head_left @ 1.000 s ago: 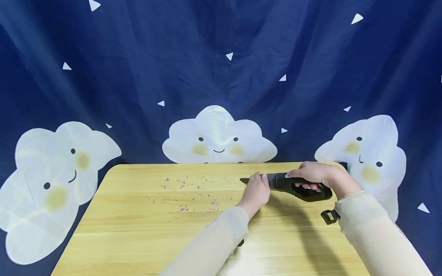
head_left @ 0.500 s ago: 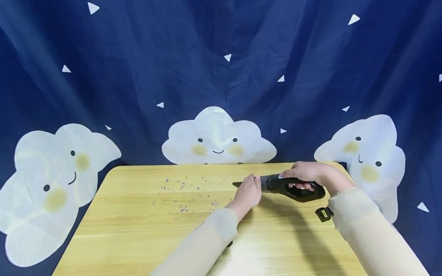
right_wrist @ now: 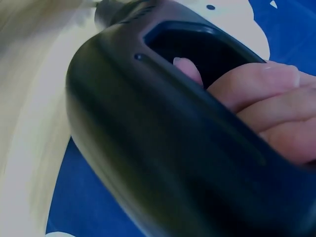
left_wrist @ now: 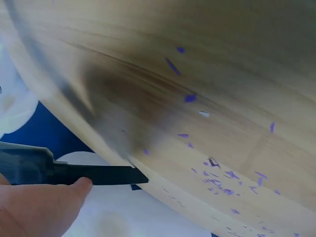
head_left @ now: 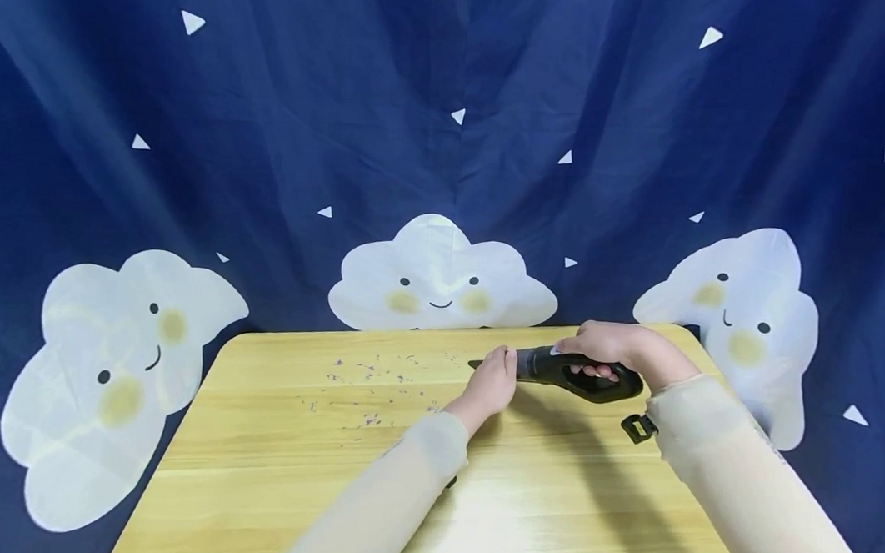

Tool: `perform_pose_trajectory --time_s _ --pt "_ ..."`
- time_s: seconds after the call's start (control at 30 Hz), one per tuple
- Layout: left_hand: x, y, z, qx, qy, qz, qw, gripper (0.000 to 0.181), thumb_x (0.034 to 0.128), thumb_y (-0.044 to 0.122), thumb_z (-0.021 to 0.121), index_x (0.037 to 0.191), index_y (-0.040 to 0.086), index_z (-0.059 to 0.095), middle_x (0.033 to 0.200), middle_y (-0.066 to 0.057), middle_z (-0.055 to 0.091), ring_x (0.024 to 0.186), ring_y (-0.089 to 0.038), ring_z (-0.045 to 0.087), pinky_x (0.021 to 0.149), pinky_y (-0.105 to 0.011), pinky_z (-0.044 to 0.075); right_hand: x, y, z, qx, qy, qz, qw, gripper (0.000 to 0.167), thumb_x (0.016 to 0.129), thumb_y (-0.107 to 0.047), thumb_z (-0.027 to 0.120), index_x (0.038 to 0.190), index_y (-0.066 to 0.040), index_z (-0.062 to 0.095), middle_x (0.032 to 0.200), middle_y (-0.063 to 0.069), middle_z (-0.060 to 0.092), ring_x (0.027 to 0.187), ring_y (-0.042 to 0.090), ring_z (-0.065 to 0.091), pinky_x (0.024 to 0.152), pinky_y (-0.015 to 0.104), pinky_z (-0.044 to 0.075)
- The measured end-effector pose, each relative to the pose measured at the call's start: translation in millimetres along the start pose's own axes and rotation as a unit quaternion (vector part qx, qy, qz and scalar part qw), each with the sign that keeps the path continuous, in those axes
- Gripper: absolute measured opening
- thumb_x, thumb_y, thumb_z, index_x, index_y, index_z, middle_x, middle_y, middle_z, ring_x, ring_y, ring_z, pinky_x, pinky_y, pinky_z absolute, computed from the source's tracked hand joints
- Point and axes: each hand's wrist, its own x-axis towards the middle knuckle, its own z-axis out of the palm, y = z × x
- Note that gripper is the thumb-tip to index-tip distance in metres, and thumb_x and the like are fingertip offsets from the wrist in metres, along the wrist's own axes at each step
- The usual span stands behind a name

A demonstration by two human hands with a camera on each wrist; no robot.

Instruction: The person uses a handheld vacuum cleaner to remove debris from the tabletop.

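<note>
A black handheld vacuum cleaner [head_left: 568, 371] is held over the far right part of the table, its narrow nozzle [left_wrist: 101, 175] pointing left. My right hand [head_left: 607, 345] grips its handle from above; in the right wrist view the curled fingers [right_wrist: 256, 84] pass through the handle's opening. Near the front, my left hand [head_left: 488, 386] holds the nozzle section, and the left wrist view catches part of that hand [left_wrist: 42, 207] beside the tip. Small purple scraps [left_wrist: 224, 190] lie scattered on the wood to the left of the nozzle tip.
The light wooden table [head_left: 250, 500] ends at a back edge close behind the vacuum. Behind it hangs a dark blue curtain [head_left: 308, 119] printed with white clouds and triangles. Both forearms reach across the table's front and right side.
Both hands have moved a little to the left with the vacuum cleaner, so its nozzle tip is nearer the purple scraps. The shift is smaller in the last half second.
</note>
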Motion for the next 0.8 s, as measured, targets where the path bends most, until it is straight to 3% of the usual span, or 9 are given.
perform_pose_trajectory --time_s 0.4,0.8 --pt "3.2 -10.3 -13.0 0.013 -0.019 0.0 0.9997 0.071 0.1086 0.048 0.007 0.156 -0.001 0.028 0.16 -0.017 0.032 0.147 -0.031 0.03 0.121 -0.043 0.024 11.8 -3 5 0.019 0.002 -0.005 0.9998 0.046 0.106 -0.037 0.044 0.081 -0.002 0.06 0.054 -0.002 0.046 0.042 0.008 0.041 0.044 0.023 0.04" --pt "-5.7 -12.1 -23.0 0.051 -0.027 -0.003 0.9983 0.07 0.1092 0.046 0.008 0.155 -0.002 0.03 0.159 -0.017 0.033 0.147 -0.031 0.03 0.121 -0.042 0.024 13.9 -6 9 0.015 -0.002 -0.014 0.9998 0.046 0.105 -0.038 0.046 0.078 -0.003 0.06 0.053 -0.003 0.045 0.041 0.007 0.041 0.043 0.022 0.039"
